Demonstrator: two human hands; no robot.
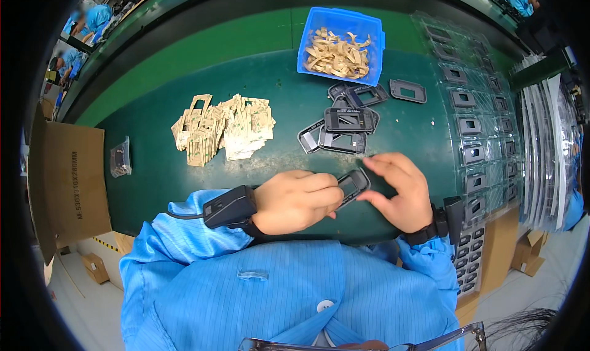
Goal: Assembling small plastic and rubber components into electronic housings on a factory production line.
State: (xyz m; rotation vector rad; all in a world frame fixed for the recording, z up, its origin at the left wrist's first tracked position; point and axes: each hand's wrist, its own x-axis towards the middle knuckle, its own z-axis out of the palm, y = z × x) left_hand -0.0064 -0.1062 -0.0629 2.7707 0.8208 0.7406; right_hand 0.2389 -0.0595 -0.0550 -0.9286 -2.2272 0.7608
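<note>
**Both hands on a small black frame**

At lower centre, the left hand (299, 198) and right hand (398, 190) pinch a black frame (354, 185) between them. Blue bin (342, 42) of tan strips sits top centre; brown carton (66, 182) at far left; clear trays (476, 114) right.

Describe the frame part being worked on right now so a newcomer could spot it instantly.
Start at the blue bin of tan scraps at the far edge of the green mat, then come past the loose pile of dark frames. The dark rectangular frame is the only one held, between the left hand and right hand.
</note>
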